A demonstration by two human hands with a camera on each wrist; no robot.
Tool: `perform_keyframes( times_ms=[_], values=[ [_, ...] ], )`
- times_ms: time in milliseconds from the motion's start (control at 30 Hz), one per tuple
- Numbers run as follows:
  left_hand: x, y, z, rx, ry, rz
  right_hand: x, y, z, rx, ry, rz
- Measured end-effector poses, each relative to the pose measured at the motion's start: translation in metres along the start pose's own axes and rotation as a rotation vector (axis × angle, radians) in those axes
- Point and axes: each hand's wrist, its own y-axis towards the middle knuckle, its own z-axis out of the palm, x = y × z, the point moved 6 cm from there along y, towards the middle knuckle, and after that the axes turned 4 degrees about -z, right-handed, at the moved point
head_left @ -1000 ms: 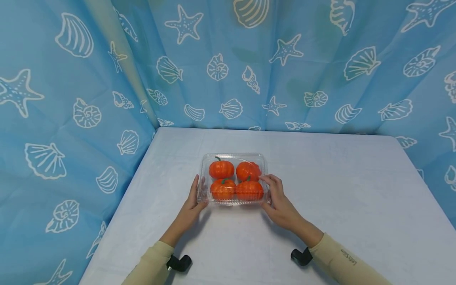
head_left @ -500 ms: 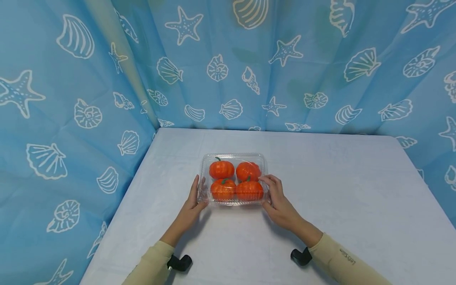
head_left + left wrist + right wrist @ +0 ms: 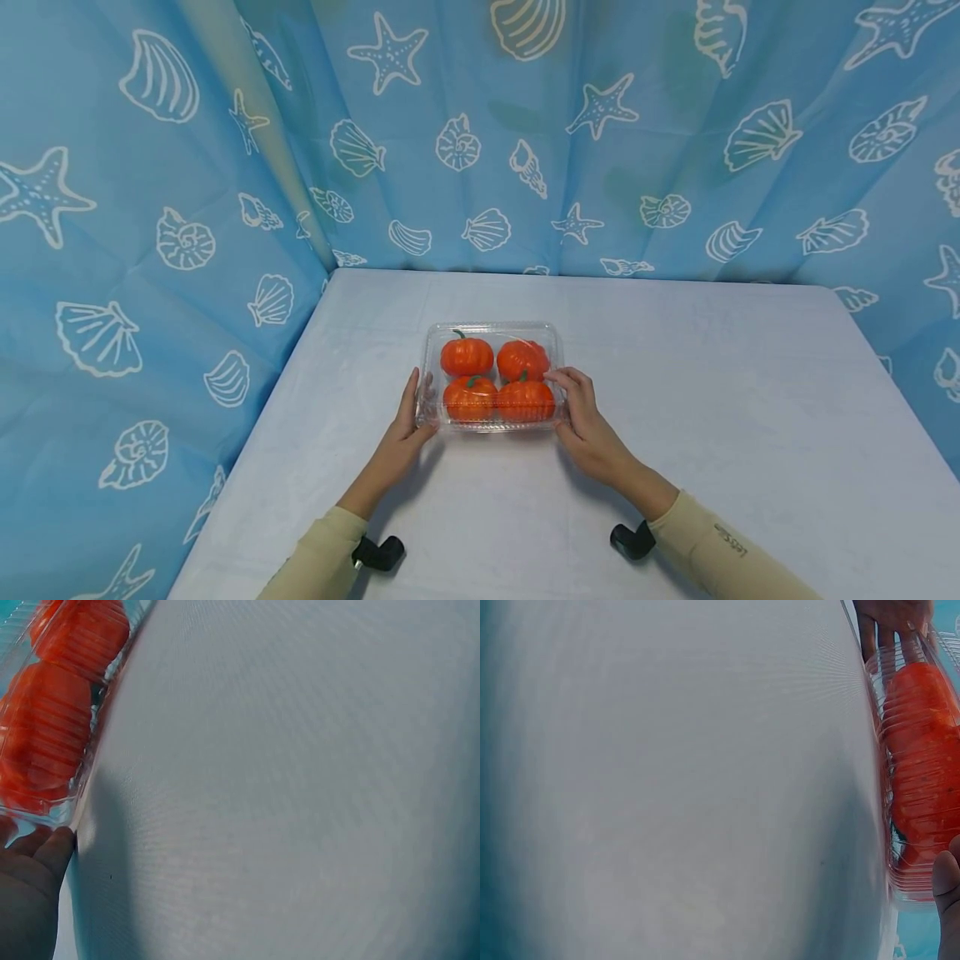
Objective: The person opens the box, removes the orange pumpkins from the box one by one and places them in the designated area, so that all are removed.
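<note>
A clear plastic clamshell box [image 3: 493, 328] with ribbed sides sits closed near the middle of the table. Inside it lie several small orange pumpkins [image 3: 467, 358], some showing green stems. My left hand [image 3: 399, 433] holds the box at its left side, thumb at the front left corner and fingers along the wall. At the opposite side my right hand [image 3: 596, 437] grips it, fingertips over the right edge and thumb by the front corner. In the left wrist view, the left fingers [image 3: 54, 851] meet the box's end. The right thumb [image 3: 946, 879] shows against the box in the right wrist view.
A white cloth covers the table [image 3: 712, 375]. Behind and to the left hangs a blue curtain [image 3: 480, 75] printed with white shells and starfish. Black wrist mounts [image 3: 378, 553] stick out from the tan sleeves [image 3: 731, 542].
My right thumb has shifted very slightly at the front right corner of the box. The box, the pumpkins and my left hand stay in place.
</note>
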Motion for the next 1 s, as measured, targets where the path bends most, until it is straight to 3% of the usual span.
perform_keyframes(
  times_ms=[267, 1000],
  values=[
    [-0.0025, -0.0016, 0.0003, -0.001, -0.008, -0.001, 0.0008, 0.0008, 0.0005, -0.026, 0.001, -0.038],
    [-0.0044, 0.0004, 0.0005, 0.000, 0.008, 0.005, -0.0004, 0.0015, -0.0005, -0.029, 0.016, -0.033]
  ],
)
